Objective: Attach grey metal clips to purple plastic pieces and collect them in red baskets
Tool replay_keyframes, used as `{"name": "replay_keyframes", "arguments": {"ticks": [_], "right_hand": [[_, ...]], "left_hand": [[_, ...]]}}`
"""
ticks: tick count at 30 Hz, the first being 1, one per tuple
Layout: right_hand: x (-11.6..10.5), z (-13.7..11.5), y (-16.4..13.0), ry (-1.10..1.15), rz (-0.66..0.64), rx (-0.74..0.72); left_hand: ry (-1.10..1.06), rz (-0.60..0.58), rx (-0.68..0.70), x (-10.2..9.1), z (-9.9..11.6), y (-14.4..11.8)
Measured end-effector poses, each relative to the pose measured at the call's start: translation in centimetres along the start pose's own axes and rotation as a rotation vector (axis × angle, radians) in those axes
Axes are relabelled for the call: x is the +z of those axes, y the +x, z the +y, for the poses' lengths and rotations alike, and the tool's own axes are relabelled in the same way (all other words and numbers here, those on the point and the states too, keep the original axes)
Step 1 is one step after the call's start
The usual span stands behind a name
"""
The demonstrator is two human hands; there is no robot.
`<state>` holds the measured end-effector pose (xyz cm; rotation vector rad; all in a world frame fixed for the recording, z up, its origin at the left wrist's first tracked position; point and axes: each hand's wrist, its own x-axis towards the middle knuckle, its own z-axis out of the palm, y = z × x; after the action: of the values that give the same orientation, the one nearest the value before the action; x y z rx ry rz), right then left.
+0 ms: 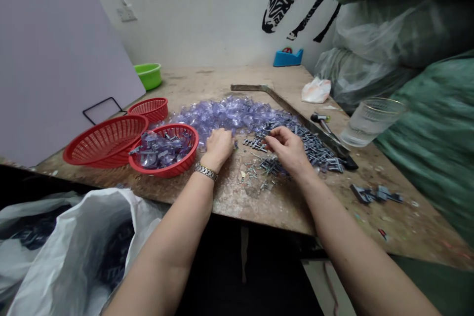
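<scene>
My left hand (219, 145), with a metal watch band at the wrist, is curled closed at the near edge of a pile of clear purplish plastic pieces (229, 113). What its fingers hold, if anything, is hidden. My right hand (285, 147) hovers over small dark grey plastic parts (314, 145), thumb and forefinger brought together; I cannot make out anything between them. Several comb-shaped grey parts (255, 144) lie between the hands. Left of my left hand, a red basket (166, 170) holds clear pieces mixed with grey parts.
Two more red baskets (107, 140) stand at the left, a green bowl (148, 75) behind. A bent metal strip (285, 103) borders the grey parts. At right are a glass (370, 123) and stacked sacks (437, 108). A white bag (89, 237) sits below the table's front edge.
</scene>
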<state>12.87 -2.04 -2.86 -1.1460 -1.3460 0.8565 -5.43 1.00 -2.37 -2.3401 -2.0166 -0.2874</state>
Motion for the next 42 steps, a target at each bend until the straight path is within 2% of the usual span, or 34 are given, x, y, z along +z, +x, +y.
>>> {"name": "replay_keyframes", "arguments": {"ticks": [5, 12, 18, 21, 23, 27, 30, 34, 42], "right_hand": [[0.1, 0.2, 0.0, -0.041, -0.017, -0.006], [0.1, 0.7, 0.1, -0.114, -0.061, -0.034], [0.0, 0.5, 0.0, -0.138, -0.074, -0.029], [0.0, 0.2, -0.2, -0.155, -0.083, -0.027], [0.0, 0.0, -0.3, -0.166, -0.082, -0.03], [0.1, 0.2, -0.2, -0.202, -0.064, -0.051], [0.0, 0.4, -0.2, -0.203, -0.057, -0.067], [0.0, 0.5, -0.2, -0.168, -0.048, -0.063], [-0.1, -0.2, -0.4, -0.175, -0.038, -0.081]], "left_hand": [[-0.043, -0.012, 0.041, 0.0, 0.0, 0.2], [-0.091, -0.08, 0.168, -0.2, -0.2, -0.1], [-0.136, -0.001, 0.184, 0.4, -0.7, -0.1], [-0.325, 0.051, 0.125, 0.3, 0.0, 0.1], [-0.548, 0.047, 0.06, 0.0, 0.7, 0.0], [-1.175, -0.134, -0.095, -0.7, 2.3, -0.7], [-1.508, -0.268, -0.145, -0.9, 3.1, -1.1], [-1.694, -0.345, -0.164, -0.6, 3.3, -1.2], [-1.874, -0.444, -0.136, 0.0, 2.9, -1.4]]}}
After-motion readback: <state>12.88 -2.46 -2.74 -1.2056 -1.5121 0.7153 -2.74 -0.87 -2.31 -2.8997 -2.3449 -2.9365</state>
